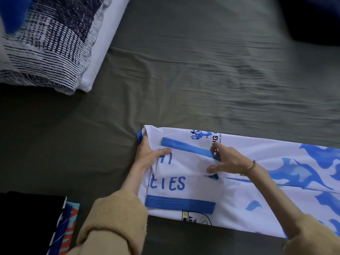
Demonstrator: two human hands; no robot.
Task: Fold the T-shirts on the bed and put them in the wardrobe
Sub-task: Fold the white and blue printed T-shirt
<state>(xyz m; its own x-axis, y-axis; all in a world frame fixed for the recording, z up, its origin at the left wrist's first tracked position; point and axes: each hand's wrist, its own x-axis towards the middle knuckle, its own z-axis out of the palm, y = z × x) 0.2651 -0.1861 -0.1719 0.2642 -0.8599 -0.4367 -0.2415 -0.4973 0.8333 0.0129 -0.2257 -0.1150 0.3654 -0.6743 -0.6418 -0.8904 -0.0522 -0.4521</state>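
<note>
White T-shirt [248,190], smooth synthetic knit with blue flame print, lies folded into a long band on the creased grey bed sheet [184,70]. My left hand [149,153] grips its collar end; my right hand [226,160] pinches the blue-trimmed sleeve [185,157].

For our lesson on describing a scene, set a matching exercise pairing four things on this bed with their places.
Things:
1 patterned pillow
2 white and blue T-shirt
3 folded clothes pile
4 bracelet

Places:
A right wrist
B upper left of the bed
C lower left corner
D under both hands

Pairs: 1-B, 2-D, 3-C, 4-A
</note>
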